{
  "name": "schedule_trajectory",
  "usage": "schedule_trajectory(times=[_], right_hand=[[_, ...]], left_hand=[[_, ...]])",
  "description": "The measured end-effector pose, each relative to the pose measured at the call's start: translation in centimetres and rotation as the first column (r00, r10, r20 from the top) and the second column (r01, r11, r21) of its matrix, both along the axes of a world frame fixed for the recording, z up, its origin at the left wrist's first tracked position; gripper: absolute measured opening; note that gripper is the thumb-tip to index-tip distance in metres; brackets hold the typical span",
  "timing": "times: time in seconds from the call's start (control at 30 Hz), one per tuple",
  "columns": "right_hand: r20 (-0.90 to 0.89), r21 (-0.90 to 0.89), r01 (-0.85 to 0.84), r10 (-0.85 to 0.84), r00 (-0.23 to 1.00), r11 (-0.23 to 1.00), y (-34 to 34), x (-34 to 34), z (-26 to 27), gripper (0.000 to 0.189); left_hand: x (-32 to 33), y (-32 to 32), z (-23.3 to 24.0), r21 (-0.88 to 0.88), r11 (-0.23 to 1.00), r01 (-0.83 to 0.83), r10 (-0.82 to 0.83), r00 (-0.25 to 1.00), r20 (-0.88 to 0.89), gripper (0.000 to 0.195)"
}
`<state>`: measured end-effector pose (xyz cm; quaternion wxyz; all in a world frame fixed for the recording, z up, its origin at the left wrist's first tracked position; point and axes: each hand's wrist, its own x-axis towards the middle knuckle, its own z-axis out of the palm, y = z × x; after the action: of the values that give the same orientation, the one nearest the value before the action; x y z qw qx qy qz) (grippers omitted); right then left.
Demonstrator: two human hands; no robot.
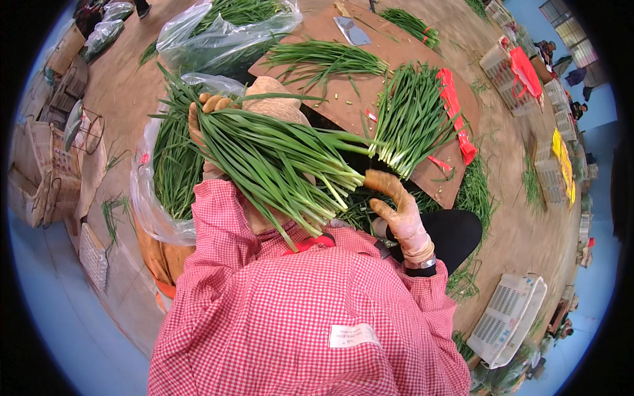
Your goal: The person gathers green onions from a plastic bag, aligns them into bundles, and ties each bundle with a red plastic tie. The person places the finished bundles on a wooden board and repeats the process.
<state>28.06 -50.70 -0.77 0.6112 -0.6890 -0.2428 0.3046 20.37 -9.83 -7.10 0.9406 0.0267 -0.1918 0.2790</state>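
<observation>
My left hand (pixel 210 109), in a tan-fingered glove, grips a bunch of garlic chives (pixel 277 153) by its leafy end. The pale stem ends point right, toward my right hand (pixel 396 208). That gloved hand is curved with thumb and fingers apart, its fingertips close beside the stems and nothing visible in its grasp. A second chive bunch (pixel 408 116) lies on the brown board (pixel 346 106) beyond my right hand. Farther back on the board is a looser pile of chives (pixel 327 57). Red plastic strips (pixel 453 111) lie along the board's right side.
A cleaver (pixel 352 30) rests at the board's far end, near a tied chive bundle (pixel 411 24). Clear plastic bags of chives stand far left (pixel 228 39) and beside my left arm (pixel 173 173). Plastic crates (pixel 505 317) line the right; loose chives litter the floor.
</observation>
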Motion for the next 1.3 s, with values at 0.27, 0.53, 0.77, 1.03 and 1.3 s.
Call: schedule_trajectory(times=[0.27,0.53,0.77,1.03,1.3], right_hand=[[0.607,0.080,0.207,-0.212,0.766,0.975,8.3,-1.0,3.0,0.034],[0.442,0.246,0.200,-0.293,0.848,0.948,8.9,-1.3,2.4,0.023],[0.260,0.280,0.179,-0.254,0.931,0.943,8.4,-1.6,1.5,0.020],[0.340,0.209,0.115,-0.183,0.923,0.971,7.2,-1.1,1.2,0.019],[0.315,0.279,0.006,-0.098,0.944,0.960,5.5,-0.2,1.9,0.015]], left_hand=[[-0.1,0.8,0.3,0.232,0.967,-0.104,0.124,0.990,-0.071,0.026],[-0.7,-1.1,1.3,0.001,0.991,-0.133,0.131,0.975,-0.178,0.025],[-0.6,-1.4,1.7,0.016,0.992,-0.122,0.123,0.975,-0.187,0.025],[-0.6,-1.4,1.7,0.019,0.995,-0.099,0.101,0.980,-0.174,0.026],[-0.6,-1.4,1.5,0.011,0.995,-0.095,0.095,0.982,-0.162,0.025]])
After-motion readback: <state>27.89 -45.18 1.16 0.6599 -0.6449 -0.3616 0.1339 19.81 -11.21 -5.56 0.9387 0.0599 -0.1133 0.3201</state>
